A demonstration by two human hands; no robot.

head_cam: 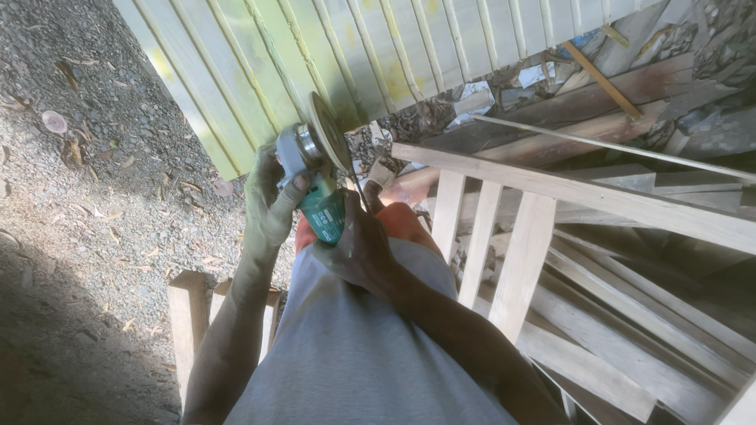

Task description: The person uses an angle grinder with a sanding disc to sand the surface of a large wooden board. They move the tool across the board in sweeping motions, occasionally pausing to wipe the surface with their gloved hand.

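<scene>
I hold a green angle grinder (pixel 323 208) with both hands. My left hand (pixel 268 205), dusted pale green, wraps the metal head near the disc. My right hand (pixel 358 248) grips the green body lower down. The round sanding disc (pixel 329 130) rests against the edge of a slatted wooden panel (pixel 331 55) coated yellow-green. A thin cord runs down from the tool past my right hand.
An unpainted wooden frame with upright slats (pixel 504 236) lies to the right over stacked planks (pixel 646 330). Gravel ground with dry leaves (pixel 94 173) spreads on the left. A short wooden piece (pixel 187 315) stands by my left forearm. Scrap wood is piled at top right.
</scene>
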